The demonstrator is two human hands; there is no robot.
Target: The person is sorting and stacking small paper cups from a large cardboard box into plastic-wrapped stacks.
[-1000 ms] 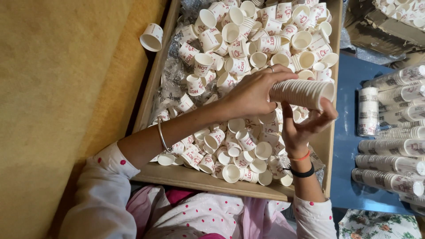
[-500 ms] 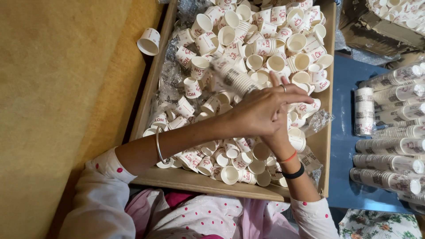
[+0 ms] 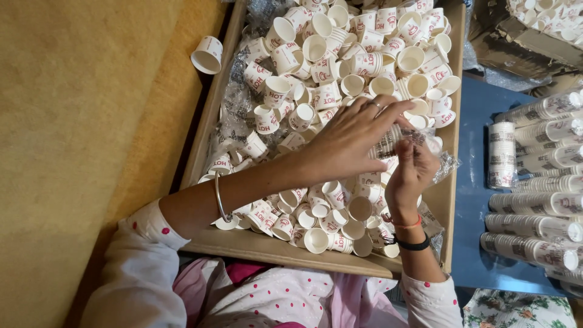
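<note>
Head view: a shallow cardboard tray (image 3: pixel 243 243) filled with loose small white paper cups (image 3: pixel 340 61). Over the tray's middle, the left hand (image 3: pixel 349 143) lies with fingers spread across a short nested stack of cups (image 3: pixel 388 143), gripping it. The right hand (image 3: pixel 413 173), toward the tray's right wall, pinches the stack's end with curled fingers. One stray cup (image 3: pixel 207 54) lies outside the tray's left wall. Wrapped cup sleeves (image 3: pixel 534 182) lie beyond the right wall.

The left hand (image 3: pixel 349 143) reaches across to the right, palm down, fingers spread. Just beside it, the right hand (image 3: pixel 413 173) points upward, its fingers curled and pinching.
</note>
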